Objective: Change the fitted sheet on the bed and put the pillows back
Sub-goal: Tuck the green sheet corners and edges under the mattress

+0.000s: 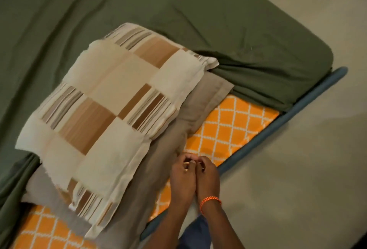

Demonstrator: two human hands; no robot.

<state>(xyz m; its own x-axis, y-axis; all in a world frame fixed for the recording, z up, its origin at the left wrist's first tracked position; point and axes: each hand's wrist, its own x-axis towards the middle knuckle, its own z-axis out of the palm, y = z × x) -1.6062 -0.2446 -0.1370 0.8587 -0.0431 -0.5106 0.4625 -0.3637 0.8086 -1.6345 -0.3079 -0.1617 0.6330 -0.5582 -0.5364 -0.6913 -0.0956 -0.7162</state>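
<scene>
Green fitted sheet (178, 20) spread over most of bed, near end unfitted, orange patterned mattress (234, 121) exposed. Two pillows (111, 101) stacked there. Left hand (183, 179), right hand (208, 177) together, fingers pinched; held item unclear. Remaining: tuck corners, reposition pillows.

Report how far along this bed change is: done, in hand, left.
Done: nothing finished that I can see. The green sheet covers most of the bed but is off this end, baring the orange patterned mattress.

In hand: left hand and right hand meet at the mattress edge, fingers pinched on something too small to identify.

Left: whether green comes off or goes on is unclear; the patchwork pillow on the grey pillow needs arranging.
</scene>
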